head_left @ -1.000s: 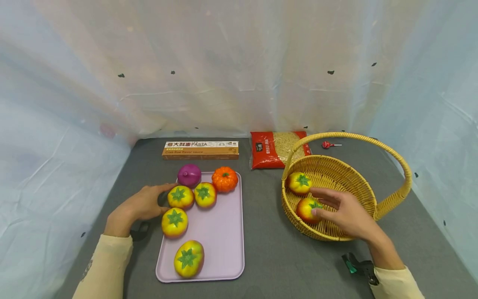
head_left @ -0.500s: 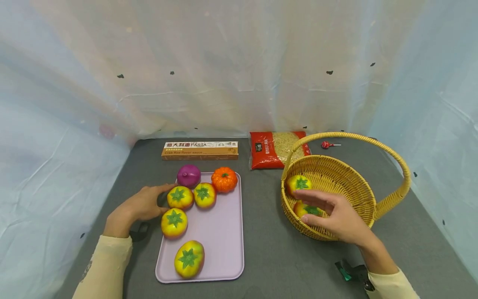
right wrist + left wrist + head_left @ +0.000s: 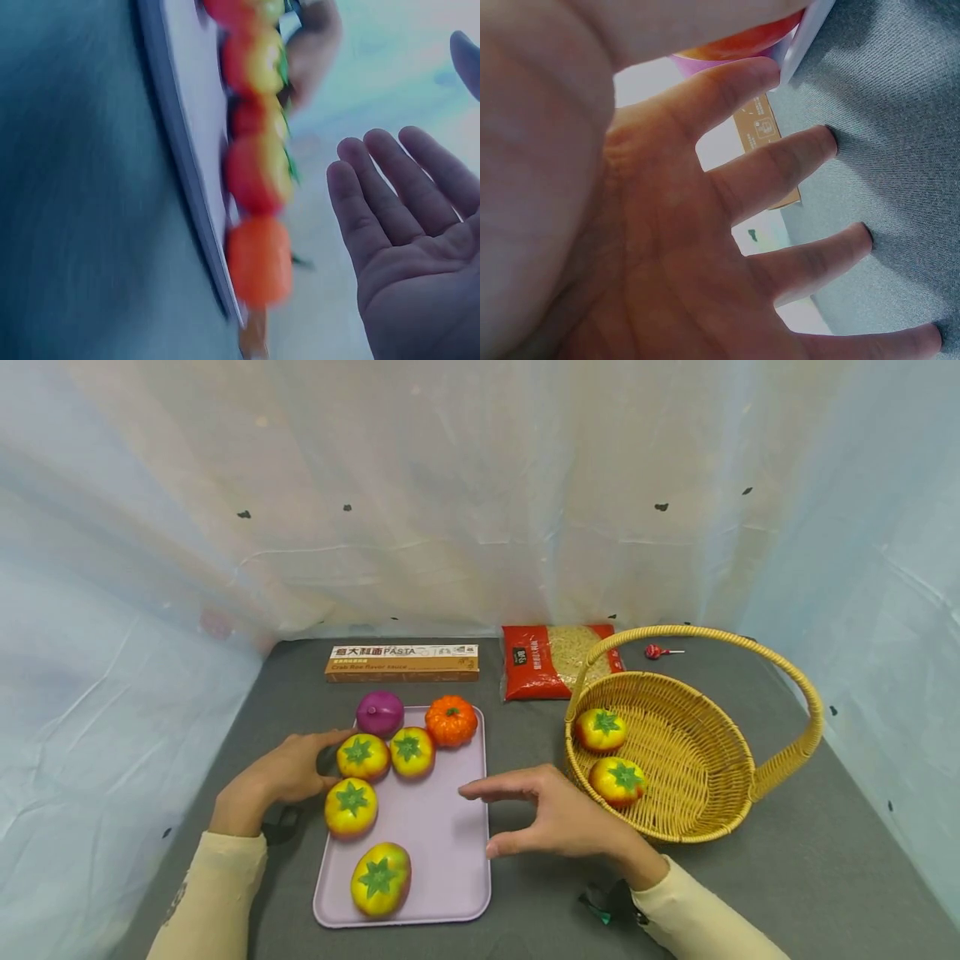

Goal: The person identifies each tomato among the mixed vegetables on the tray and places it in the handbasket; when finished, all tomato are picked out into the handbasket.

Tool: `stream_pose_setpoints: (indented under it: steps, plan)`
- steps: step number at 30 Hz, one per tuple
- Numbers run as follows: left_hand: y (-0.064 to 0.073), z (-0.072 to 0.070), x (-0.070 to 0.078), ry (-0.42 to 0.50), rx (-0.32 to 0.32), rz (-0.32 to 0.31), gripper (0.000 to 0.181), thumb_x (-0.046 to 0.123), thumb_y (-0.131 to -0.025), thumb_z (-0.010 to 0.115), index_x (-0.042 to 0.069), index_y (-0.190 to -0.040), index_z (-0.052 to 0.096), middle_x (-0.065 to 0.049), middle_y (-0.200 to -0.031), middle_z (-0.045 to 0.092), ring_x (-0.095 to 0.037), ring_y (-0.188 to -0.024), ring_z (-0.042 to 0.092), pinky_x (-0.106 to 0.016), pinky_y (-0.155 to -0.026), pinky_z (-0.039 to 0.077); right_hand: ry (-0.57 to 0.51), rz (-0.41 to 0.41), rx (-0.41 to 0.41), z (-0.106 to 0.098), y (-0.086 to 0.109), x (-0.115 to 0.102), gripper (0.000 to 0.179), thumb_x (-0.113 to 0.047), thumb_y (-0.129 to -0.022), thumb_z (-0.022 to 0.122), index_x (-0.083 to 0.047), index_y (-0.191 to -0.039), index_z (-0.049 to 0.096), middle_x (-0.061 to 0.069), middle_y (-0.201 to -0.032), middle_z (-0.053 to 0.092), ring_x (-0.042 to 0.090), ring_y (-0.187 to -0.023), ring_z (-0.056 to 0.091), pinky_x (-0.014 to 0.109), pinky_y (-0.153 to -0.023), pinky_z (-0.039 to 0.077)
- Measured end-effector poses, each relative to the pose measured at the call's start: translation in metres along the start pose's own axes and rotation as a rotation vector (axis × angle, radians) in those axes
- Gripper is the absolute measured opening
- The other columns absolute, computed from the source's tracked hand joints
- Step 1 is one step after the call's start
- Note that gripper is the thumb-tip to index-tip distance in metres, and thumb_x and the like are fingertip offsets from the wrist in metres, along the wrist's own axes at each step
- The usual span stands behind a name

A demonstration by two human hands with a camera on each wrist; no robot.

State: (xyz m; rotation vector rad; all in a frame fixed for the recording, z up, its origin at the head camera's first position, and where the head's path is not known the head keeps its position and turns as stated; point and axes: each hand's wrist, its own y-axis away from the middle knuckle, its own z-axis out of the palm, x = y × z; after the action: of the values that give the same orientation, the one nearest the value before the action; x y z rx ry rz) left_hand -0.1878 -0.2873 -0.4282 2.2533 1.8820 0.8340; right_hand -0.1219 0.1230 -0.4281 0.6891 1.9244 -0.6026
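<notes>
Yellow persimmons [image 3: 363, 757] lay beside the left hand [image 3: 287, 770], fingers spread; near the lilac tray [image 3: 442, 860], the right hand [image 3: 555, 817] gaped, thumb wide; both hands were empty.

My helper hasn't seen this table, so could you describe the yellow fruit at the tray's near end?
On the grey table, find the pale purple tray, left of the wicker basket. Look to its near end. The yellow fruit there, with a green star-shaped top, lies apart; the tray's other three yellow fruits sit farther up, toward the far left.
</notes>
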Motion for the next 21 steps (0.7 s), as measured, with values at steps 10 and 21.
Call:
stream_pose_setpoints:
  steps: [10, 21]
  plan:
    - [-0.001, 0.002, 0.000, -0.012, 0.014, 0.032, 0.086, 0.029, -0.092, 0.089, 0.016, -0.166, 0.048, -0.030, -0.160, 0.055, -0.058, -0.143, 0.052, -0.082, -0.112, 0.044, -0.007, -0.144, -0.227, 0.056, -0.059, 0.011, 0.060, -0.028, -0.094, 0.090, -0.020, -0.149, 0.068, -0.002, -0.147, 0.073, 0.013, -0.136, 0.069, 0.029, -0.117, 0.054]
    - [0.002, 0.000, 0.001, -0.007, 0.016, 0.021, 0.085, 0.026, -0.092, 0.088, 0.016, -0.166, 0.048, -0.031, -0.160, 0.054, -0.060, -0.144, 0.050, -0.083, -0.112, 0.041, 0.120, -0.221, -0.336, 0.078, -0.080, 0.010, 0.056, -0.022, -0.096, 0.088, -0.011, -0.148, 0.069, -0.004, -0.148, 0.072, -0.008, -0.133, 0.061, 0.018, -0.117, 0.049]
